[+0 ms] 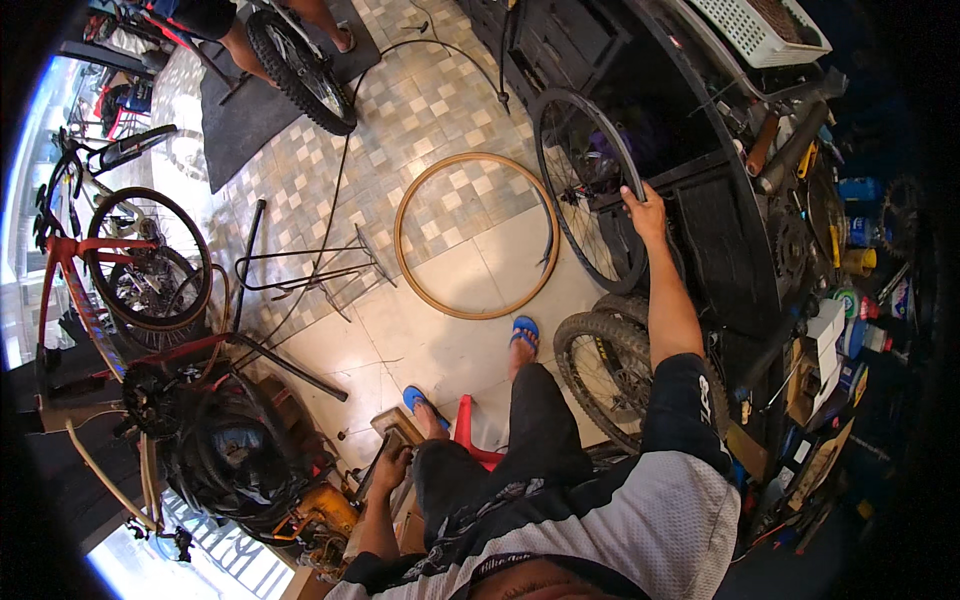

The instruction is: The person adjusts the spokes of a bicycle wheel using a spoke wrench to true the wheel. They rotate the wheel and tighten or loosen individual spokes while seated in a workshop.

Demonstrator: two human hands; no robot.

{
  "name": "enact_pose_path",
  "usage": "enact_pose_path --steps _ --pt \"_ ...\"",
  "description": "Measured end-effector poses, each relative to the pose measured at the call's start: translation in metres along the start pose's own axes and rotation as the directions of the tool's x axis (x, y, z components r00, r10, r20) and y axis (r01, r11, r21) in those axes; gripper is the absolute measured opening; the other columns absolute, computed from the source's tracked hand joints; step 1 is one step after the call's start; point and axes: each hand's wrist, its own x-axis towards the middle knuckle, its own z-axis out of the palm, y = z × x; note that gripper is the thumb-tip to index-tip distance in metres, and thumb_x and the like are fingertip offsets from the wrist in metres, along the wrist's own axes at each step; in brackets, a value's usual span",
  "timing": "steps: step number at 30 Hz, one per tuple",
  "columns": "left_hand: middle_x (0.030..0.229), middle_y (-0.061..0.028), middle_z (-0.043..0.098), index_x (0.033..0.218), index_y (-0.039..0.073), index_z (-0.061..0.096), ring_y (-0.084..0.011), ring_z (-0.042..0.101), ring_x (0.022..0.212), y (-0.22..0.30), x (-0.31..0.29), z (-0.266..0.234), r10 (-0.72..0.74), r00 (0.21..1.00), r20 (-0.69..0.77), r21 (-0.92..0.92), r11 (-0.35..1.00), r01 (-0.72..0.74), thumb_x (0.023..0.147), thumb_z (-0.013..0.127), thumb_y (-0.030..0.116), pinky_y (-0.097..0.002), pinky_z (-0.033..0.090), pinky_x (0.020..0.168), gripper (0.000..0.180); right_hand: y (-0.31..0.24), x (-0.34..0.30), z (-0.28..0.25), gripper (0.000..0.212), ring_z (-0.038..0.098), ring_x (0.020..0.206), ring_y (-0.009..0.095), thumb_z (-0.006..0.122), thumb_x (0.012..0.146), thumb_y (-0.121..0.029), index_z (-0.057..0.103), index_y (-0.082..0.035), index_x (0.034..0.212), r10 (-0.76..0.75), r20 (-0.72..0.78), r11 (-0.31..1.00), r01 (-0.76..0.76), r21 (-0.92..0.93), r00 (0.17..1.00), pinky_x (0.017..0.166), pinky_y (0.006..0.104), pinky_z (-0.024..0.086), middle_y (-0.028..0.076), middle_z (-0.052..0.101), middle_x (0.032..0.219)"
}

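My right hand point(645, 212) is closed on the rim of a black spoked bicycle wheel point(543, 140), which stands upright on the floor beside the dark cabinet. Low at my left side, my left hand point(392, 465) is closed next to a small wooden block point(397, 424). What it grips there is dark and too hidden to name. Flat on the tiles in front of my feet lies a tan-walled bicycle tire point(402, 245), its right edge close to the wheel.
Knobby-tired wheels point(580, 385) lean by my right leg. A red bicycle frame point(65, 250) and wheels crowd the left, near a black metal rack point(300, 270). A hose crosses the floor. Ahead, another person's legs are beside a knobby wheel point(290, 75). Tools fill the bench at right.
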Motion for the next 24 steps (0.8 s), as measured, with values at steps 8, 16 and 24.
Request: enact_pose_path --steps 8,16,24 --pt "0.094 -0.0163 0.076 0.117 -0.006 0.071 -0.0219 0.073 0.086 0.064 0.001 -0.024 0.073 0.997 -0.03 -0.019 0.997 -0.074 0.106 0.06 0.021 -0.0356 0.056 0.081 0.031 -0.025 0.032 -0.032 0.047 0.071 0.1 0.032 0.075 0.098 -0.029 0.063 -0.007 0.137 0.06 0.027 0.905 -0.043 -0.423 0.998 0.086 0.046 0.055 0.018 0.074 0.109" --pt "0.109 -0.024 0.077 0.12 -0.003 0.073 -0.0337 0.075 0.102 0.077 0.0 -0.043 0.015 0.996 -0.088 -0.093 0.995 -0.023 0.101 0.067 0.032 -0.0417 0.057 0.09 0.04 -0.095 -0.01 0.003 0.075 0.054 0.129 0.043 0.077 0.092 -0.019 0.041 -0.005 0.156 -0.208 -0.018 0.544 0.1 -0.833 0.978 0.108 0.0518 0.045 0.025 0.059 0.135" --pt "0.117 -0.026 0.074 0.124 0.0 0.071 -0.042 0.071 0.111 0.177 0.083 -0.099 0.123 0.991 -0.05 0.15 0.982 -0.114 0.1 0.064 0.035 -0.0499 0.055 0.097 0.044 -0.19 -0.095 0.148 0.079 0.041 0.142 0.046 0.078 0.089 -0.034 0.044 -0.003 0.154 0.071 0.611 0.484 0.509 -0.712 0.788 0.116 0.0567 0.037 0.027 0.047 0.151"
